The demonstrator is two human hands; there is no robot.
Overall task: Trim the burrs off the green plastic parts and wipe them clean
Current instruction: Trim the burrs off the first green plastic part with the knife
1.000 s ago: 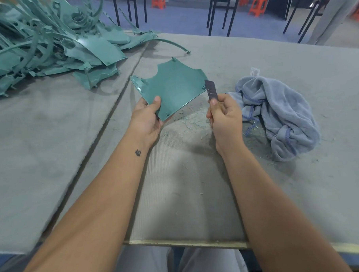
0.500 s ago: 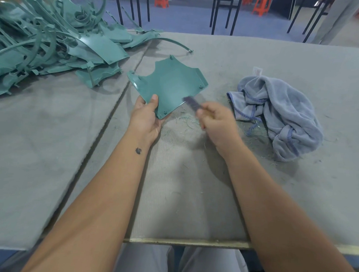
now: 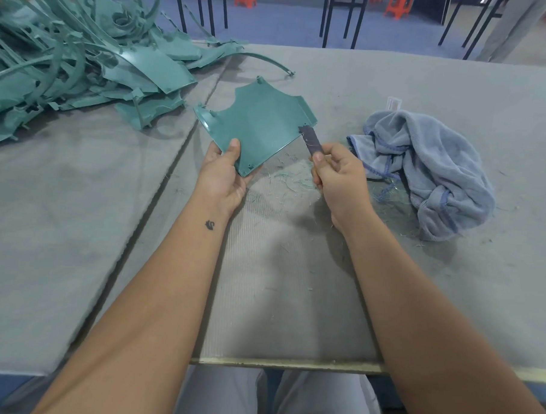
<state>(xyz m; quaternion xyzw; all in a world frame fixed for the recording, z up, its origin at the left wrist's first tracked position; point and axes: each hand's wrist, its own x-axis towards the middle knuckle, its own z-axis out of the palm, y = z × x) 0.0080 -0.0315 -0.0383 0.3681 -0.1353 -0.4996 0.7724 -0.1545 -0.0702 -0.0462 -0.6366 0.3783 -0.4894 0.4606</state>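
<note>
Green plastic panel (image 3: 259,125), flat with a scalloped far edge and small pegs at its corners, held tilted above the grey felt-covered table (image 3: 387,274), near the middle of the view; its near left corner is pinched by the left hand (image 3: 224,176), thumb on the upper face and fingers curled beneath. Blade (image 3: 310,141), a short dark strip, meets the panel's right-hand edge at its tip; the right hand (image 3: 338,181) grips the blade's lower end, thumb pressed along it and fingers curled around the rest, so that whether there is a handle cannot be told. Green shavings (image 3: 293,182), thin curls and slivers, lie scattered on the table directly under and between the two hands. Blue-grey towel (image 3: 423,169), crumpled with darker blue stitched edging, lies on the table just to the right of the right hand, apart from the panel; a small white tag (image 3: 394,103) shows at its far side. Pile of green plastic parts (image 3: 68,69), curved strips and broad panels tangled together, fills the far left of the table, well apart from the held panel; one long curved strip (image 3: 265,61) arcs out from the pile toward the centre. A dark seam (image 3: 159,195) runs between two table sections, left of the left forearm. Beyond the table: blue floor, black metal legs (image 3: 342,19) and orange stools (image 3: 396,4).
</note>
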